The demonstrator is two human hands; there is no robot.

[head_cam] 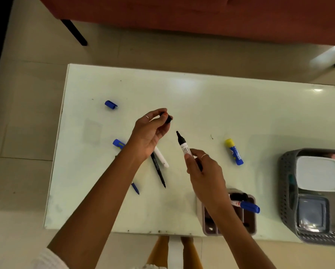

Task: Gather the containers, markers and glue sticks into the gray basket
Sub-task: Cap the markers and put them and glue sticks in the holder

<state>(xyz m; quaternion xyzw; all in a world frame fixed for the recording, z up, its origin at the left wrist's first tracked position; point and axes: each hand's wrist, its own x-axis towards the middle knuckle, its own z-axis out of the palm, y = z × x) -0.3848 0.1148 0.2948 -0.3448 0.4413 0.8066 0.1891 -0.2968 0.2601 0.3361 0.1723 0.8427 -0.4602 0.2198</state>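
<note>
1. While uncapped, the marker [184,146] is gripped by its lower barrel in the right hand [203,169], tip up, above the table [201,98].
2. Fingertips of the left hand [150,131] pinch its black cap [167,119], held apart from the tip.
3. Handling, as judged: light, stiff, smooth plastic; the exposed tip can stain, so hold mid-barrel and cap it first.
4. Below the left hand lie a thin black pen [159,171] and a white marker [161,157], touching; a blue pen [118,143] passes under the forearm.
5. A blue cap [111,104] lies far left; a glue stick [234,152] lies right.
6. Nearer the edge stands a pen holder [250,226]; the basket [287,191] beside it holds lidded containers [318,173].
</note>
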